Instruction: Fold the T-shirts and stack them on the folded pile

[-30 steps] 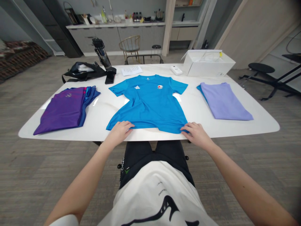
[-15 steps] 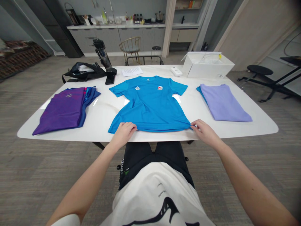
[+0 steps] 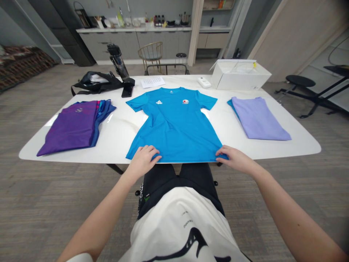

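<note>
A blue T-shirt (image 3: 180,120) lies spread face up, its collar toward the far side and its hem along the table's near edge. Small emblems show on the chest, and soft creases run across the middle. My left hand (image 3: 144,160) rests on the shirt near the left end of the hem, thumb apart from the fingers. Over the right hem corner, my right hand (image 3: 231,157) touches the cloth with its fingertips, thumb and fingers also parted. Neither hand grips the fabric.
Folded purple and blue clothes (image 3: 72,125) lie at the left of the white table (image 3: 300,145), a folded lilac garment (image 3: 261,118) at the right. Farther back are a black bag (image 3: 95,83), a bottle (image 3: 118,63), a phone (image 3: 127,89), paper (image 3: 152,82) and a white box (image 3: 241,75).
The shirt's hem has come down toward me to the table edge and lies flatter. Both hands have moved slightly nearer and loosened from the pinched hem.
</note>
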A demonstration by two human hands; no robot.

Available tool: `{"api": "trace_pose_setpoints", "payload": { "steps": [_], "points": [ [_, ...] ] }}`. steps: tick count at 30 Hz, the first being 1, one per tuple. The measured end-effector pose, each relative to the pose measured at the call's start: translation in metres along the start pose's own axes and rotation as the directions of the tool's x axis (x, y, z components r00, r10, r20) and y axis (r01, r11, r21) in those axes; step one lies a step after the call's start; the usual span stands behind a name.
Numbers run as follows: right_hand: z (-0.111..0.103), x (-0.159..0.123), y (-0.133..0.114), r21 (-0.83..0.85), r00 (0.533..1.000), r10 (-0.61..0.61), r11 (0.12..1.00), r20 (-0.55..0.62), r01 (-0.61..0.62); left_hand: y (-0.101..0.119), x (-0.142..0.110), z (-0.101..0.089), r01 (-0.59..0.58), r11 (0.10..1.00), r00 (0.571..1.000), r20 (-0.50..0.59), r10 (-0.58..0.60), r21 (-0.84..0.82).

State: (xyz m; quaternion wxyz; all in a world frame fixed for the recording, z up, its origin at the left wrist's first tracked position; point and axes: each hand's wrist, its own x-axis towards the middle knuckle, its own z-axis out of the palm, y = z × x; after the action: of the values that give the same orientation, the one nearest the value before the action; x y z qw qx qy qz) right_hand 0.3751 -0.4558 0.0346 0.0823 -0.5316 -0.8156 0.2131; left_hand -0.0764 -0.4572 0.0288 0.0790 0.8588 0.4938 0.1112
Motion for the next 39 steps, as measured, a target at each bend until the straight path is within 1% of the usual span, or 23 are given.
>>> {"api": "trace_pose_setpoints", "payload": {
  "steps": [2, 6, 8, 10, 12, 15, 17, 19, 22, 25, 27, 28, 30, 33, 35, 37, 39],
  "points": [
    [0.003, 0.002, -0.003, -0.011, 1.0, 0.006, 1.0, 0.014, -0.006, 0.0, -0.004, 0.002, 0.03, 0.999, 1.0, 0.005, -0.03, 0.033],
    [-0.002, 0.0, -0.003, -0.051, 0.992, 0.112, 0.993, 0.058, -0.109, 0.006, -0.011, 0.003, 0.016, 0.996, 0.998, 0.058, -0.011, -0.089],
    [-0.008, 0.002, -0.004, -0.059, 0.987, 0.148, 0.988, 0.07, -0.144, 0.007, -0.011, -0.001, 0.028, 0.988, 0.998, 0.056, -0.02, -0.149],
    [-0.013, 0.01, -0.006, -0.082, 0.987, 0.158, 0.985, 0.044, -0.154, 0.001, -0.004, -0.006, 0.055, 0.986, 0.998, 0.034, -0.051, -0.159],
    [-0.016, 0.025, -0.01, -0.125, 0.99, 0.141, 0.982, -0.021, -0.142, -0.012, 0.008, -0.01, 0.082, 0.992, 0.996, -0.012, -0.084, -0.091],
    [-0.013, 0.054, -0.015, -0.192, 0.985, 0.094, 0.974, -0.142, -0.121, -0.039, 0.029, -0.012, 0.151, 0.982, 0.986, -0.091, -0.141, 0.115],
    [-0.007, 0.069, -0.017, -0.239, 0.979, 0.084, 0.963, -0.188, -0.128, -0.054, 0.036, -0.008, 0.199, 0.955, 0.978, -0.106, -0.179, 0.22],
    [0.001, 0.074, -0.018, -0.306, 0.973, 0.106, 0.937, -0.206, -0.167, -0.062, 0.035, -0.002, 0.222, 0.94, 0.974, -0.099, -0.202, 0.261],
    [0.008, 0.067, -0.017, -0.388, 0.963, 0.168, 0.889, -0.212, -0.241, -0.058, 0.02, 0.004, 0.257, 0.925, 0.966, -0.108, -0.236, 0.28],
    [0.004, 0.057, -0.013, -0.358, 0.956, 0.23, 0.89, -0.18, -0.281, -0.046, 0.007, 0.002, 0.322, 0.901, 0.947, -0.11, -0.303, 0.289],
    [-0.003, 0.06, -0.01, -0.311, 0.955, 0.258, 0.905, -0.143, -0.291, -0.044, 0.009, -0.003, 0.363, 0.894, 0.932, -0.094, -0.351, 0.261],
    [-0.006, 0.066, -0.008, -0.292, 0.956, 0.261, 0.911, -0.137, -0.291, -0.045, 0.014, -0.006, 0.37, 0.897, 0.929, -0.087, -0.359, 0.241],
    [-0.013, 0.084, -0.005, -0.259, 0.959, 0.233, 0.928, -0.162, -0.269, -0.055, 0.033, -0.01, 0.33, 0.924, 0.944, -0.084, -0.32, 0.194],
    [-0.016, 0.117, -0.003, -0.242, 0.965, 0.132, 0.952, -0.224, -0.187, -0.077, 0.07, -0.009, 0.172, 0.976, 0.982, -0.102, -0.159, 0.136],
    [-0.014, 0.133, -0.001, -0.268, 0.967, 0.101, 0.949, -0.234, -0.164, -0.09, 0.088, -0.004, 0.097, 0.987, 0.992, -0.091, -0.086, 0.131],
    [-0.01, 0.138, 0.002, -0.303, 0.967, 0.12, 0.934, -0.225, -0.187, -0.097, 0.094, 0.002, 0.083, 0.985, 0.995, -0.07, -0.073, 0.152],
    [-0.008, 0.134, 0.006, -0.322, 0.965, 0.162, 0.92, -0.206, -0.223, -0.097, 0.089, 0.005, 0.099, 0.981, 0.994, -0.06, -0.09, 0.169]
  ]
}}
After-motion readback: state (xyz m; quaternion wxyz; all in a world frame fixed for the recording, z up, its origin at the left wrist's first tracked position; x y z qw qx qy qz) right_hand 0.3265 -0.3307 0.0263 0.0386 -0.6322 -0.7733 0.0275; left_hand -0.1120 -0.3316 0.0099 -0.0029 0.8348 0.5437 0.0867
